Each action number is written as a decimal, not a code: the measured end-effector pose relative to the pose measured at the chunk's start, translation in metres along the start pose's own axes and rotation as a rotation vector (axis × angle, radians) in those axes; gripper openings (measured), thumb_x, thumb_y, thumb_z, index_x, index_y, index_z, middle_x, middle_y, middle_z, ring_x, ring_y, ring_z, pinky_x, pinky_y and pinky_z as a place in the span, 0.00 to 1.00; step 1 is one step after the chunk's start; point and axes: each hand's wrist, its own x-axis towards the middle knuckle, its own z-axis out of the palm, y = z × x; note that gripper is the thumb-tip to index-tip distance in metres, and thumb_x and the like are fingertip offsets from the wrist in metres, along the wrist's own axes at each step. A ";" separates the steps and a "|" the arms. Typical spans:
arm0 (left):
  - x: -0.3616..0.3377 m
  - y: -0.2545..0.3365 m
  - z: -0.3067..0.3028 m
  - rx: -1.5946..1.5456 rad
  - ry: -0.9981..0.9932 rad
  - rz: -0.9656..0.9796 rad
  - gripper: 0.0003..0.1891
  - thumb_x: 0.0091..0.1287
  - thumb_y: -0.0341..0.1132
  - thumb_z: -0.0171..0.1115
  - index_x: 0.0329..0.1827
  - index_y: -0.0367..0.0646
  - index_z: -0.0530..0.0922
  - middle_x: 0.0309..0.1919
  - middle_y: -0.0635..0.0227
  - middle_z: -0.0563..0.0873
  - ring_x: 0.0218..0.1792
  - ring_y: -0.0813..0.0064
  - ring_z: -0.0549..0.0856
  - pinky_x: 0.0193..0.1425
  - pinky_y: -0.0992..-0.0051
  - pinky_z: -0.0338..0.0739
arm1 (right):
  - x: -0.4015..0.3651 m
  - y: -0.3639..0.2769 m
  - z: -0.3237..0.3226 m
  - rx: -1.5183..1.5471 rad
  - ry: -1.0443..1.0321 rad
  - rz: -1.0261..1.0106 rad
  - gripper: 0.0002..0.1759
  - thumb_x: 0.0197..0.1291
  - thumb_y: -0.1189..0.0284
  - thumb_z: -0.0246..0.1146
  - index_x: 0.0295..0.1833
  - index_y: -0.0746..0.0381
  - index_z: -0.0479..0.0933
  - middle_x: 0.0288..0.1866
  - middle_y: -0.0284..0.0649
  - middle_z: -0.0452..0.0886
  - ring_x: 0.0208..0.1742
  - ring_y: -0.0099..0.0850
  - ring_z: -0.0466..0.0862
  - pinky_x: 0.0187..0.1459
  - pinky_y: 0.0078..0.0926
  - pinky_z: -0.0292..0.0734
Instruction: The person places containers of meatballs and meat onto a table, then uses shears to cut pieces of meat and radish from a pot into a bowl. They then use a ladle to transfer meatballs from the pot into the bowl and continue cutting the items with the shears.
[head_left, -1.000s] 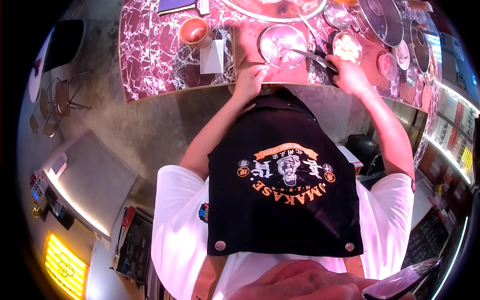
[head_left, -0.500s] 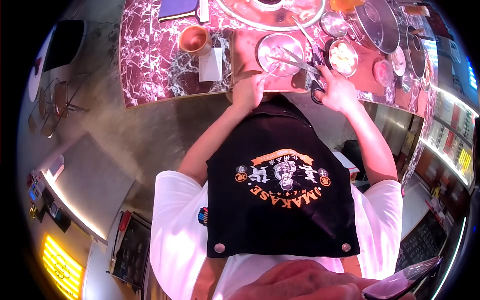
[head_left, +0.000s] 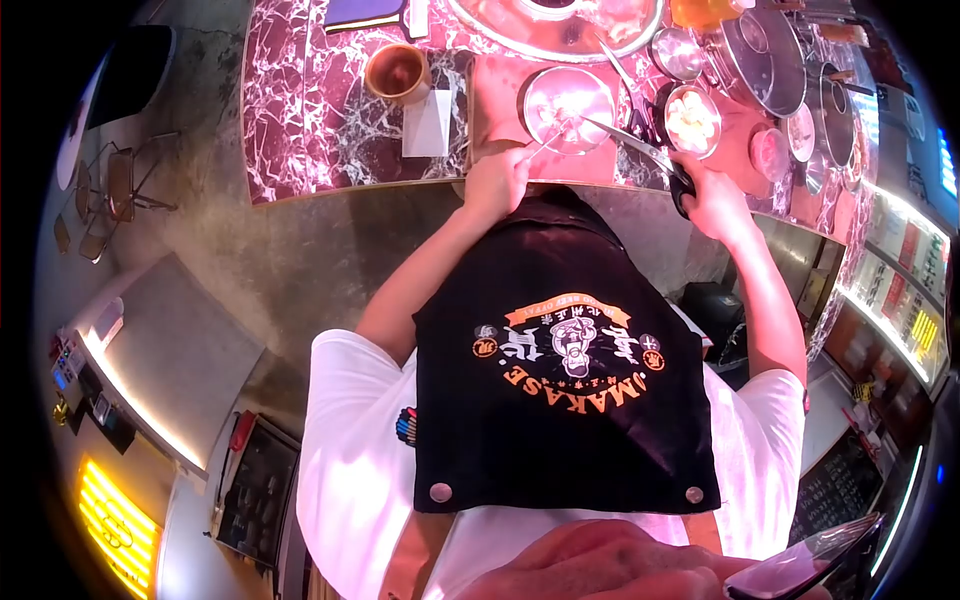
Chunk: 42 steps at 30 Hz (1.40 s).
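My left hand (head_left: 499, 182) is at the table's front edge, its fingers closed in a pinch. From its fingertips a thin pale strand or stick runs into a metal bowl (head_left: 535, 135); its kind is hard to make out. Pale pieces of food (head_left: 568, 107) lie in that bowl, washed out by glare. My right hand (head_left: 716, 195) is wrapped round the dark handles of a pair of scissors (head_left: 645, 150). The blades point left, with their tips over the bowl's right side. Another pair of scissors (head_left: 622, 75) lies just behind, points away from me.
Right of the bowl stands a dish of pale yellowish pieces (head_left: 691, 120). Further right are a large pot (head_left: 768, 60) and several small dishes. A brown cup (head_left: 397, 74) and white paper (head_left: 427, 125) are at left. A big round pan (head_left: 510, 40) is at the back.
My right hand has drawn the scissors back to the right, so the blades reach less far over the bowl and look closed together. My left hand stays nearly in place.
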 end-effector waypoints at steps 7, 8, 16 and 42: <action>0.005 0.002 0.001 -0.116 0.032 0.071 0.12 0.70 0.39 0.55 0.49 0.49 0.85 0.36 0.54 0.87 0.38 0.51 0.86 0.42 0.56 0.79 | 0.022 -0.019 0.012 -0.086 -0.016 0.018 0.38 0.50 0.59 0.64 0.69 0.53 0.66 0.48 0.51 0.85 0.51 0.49 0.84 0.53 0.45 0.78; 0.005 0.008 -0.002 -0.089 0.018 0.086 0.12 0.70 0.39 0.55 0.49 0.49 0.85 0.35 0.55 0.87 0.37 0.51 0.86 0.41 0.56 0.79 | 0.027 -0.024 0.015 -0.084 -0.015 0.012 0.38 0.51 0.59 0.64 0.69 0.53 0.66 0.48 0.52 0.84 0.51 0.49 0.84 0.54 0.45 0.78; 0.004 0.022 -0.005 0.168 -0.014 0.128 0.13 0.69 0.38 0.56 0.52 0.50 0.83 0.32 0.58 0.86 0.36 0.53 0.86 0.39 0.58 0.79 | 0.045 -0.026 0.018 -0.054 -0.033 -0.016 0.34 0.52 0.57 0.65 0.65 0.56 0.68 0.49 0.51 0.83 0.53 0.48 0.83 0.54 0.46 0.77; 0.087 0.073 -0.126 0.509 0.061 -0.136 0.11 0.66 0.39 0.57 0.44 0.52 0.86 0.32 0.56 0.87 0.36 0.51 0.87 0.39 0.56 0.80 | 0.058 0.042 -0.006 0.267 0.012 -0.211 0.35 0.47 0.74 0.65 0.66 0.59 0.70 0.48 0.49 0.81 0.48 0.47 0.83 0.50 0.40 0.79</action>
